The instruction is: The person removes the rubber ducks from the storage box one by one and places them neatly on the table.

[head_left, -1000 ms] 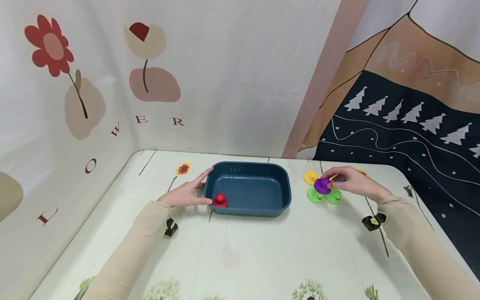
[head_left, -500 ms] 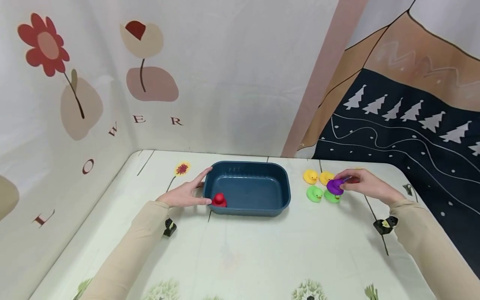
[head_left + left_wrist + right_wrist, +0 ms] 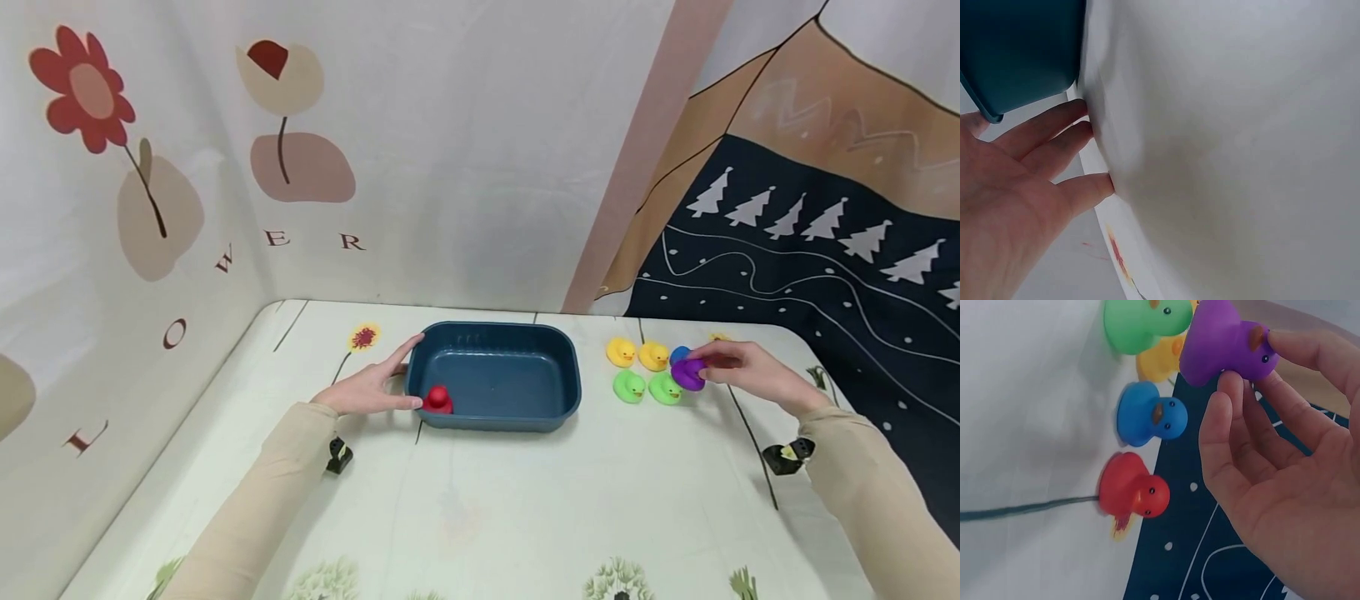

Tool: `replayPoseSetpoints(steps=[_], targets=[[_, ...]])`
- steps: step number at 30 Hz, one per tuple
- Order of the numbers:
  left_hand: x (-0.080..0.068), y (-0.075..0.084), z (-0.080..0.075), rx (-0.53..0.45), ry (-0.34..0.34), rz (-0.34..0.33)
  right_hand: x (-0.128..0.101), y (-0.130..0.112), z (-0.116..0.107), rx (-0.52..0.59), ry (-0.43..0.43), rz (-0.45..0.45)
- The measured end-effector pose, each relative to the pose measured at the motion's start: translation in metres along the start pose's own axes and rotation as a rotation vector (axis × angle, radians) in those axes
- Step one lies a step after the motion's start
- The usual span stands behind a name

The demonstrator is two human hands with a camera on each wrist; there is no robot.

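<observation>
Purple duck (image 3: 687, 373) pinched between thumb and fingertips of the right hand (image 3: 738, 372), at the right end of the cluster on the table (image 3: 525, 500), just right of the near green duck (image 3: 663, 388); possibly touching the cloth, though hard to tell from the head view. In the right wrist view, fingers (image 3: 1300, 353) clamped on the purple duck's head and breast. Left hand (image 3: 372, 386) lying flat at the left wall of the blue tub (image 3: 495, 333), fingers straight and a little apart, steadying it. Inside the tub, near-left corner, only one red duck (image 3: 438, 400). Outside it, well apart to the right: two yellow ducks (image 3: 621, 352) in the far row, another green duck (image 3: 629, 387) in the near row, a blue duck (image 3: 1144, 415) and a second red duck (image 3: 1129, 487) beside the right hand. Judging by the count, one duck in the tub, seven out.
</observation>
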State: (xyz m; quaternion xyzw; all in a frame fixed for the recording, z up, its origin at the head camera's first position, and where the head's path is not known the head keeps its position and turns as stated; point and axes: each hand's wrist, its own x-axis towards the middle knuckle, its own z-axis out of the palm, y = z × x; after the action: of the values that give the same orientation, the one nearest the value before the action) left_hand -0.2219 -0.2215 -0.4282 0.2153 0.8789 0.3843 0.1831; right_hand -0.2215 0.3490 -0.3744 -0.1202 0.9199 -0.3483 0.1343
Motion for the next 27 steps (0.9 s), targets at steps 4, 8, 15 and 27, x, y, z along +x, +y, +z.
replayPoseSetpoints(steps=[4,8,15,27], targets=[[-0.001,0.001,0.0,0.006,0.001,0.004,-0.002,0.008,-0.002,0.001,0.006,0.016],[-0.001,0.001,0.0,0.01,0.003,0.007,-0.004,0.013,-0.003,0.01,0.005,0.03],[-0.001,0.001,0.0,0.003,-0.001,0.002,-0.007,0.023,0.001,0.02,0.013,0.078],[-0.001,0.002,0.0,-0.001,-0.003,-0.003,-0.01,0.038,0.01,0.048,0.018,0.089]])
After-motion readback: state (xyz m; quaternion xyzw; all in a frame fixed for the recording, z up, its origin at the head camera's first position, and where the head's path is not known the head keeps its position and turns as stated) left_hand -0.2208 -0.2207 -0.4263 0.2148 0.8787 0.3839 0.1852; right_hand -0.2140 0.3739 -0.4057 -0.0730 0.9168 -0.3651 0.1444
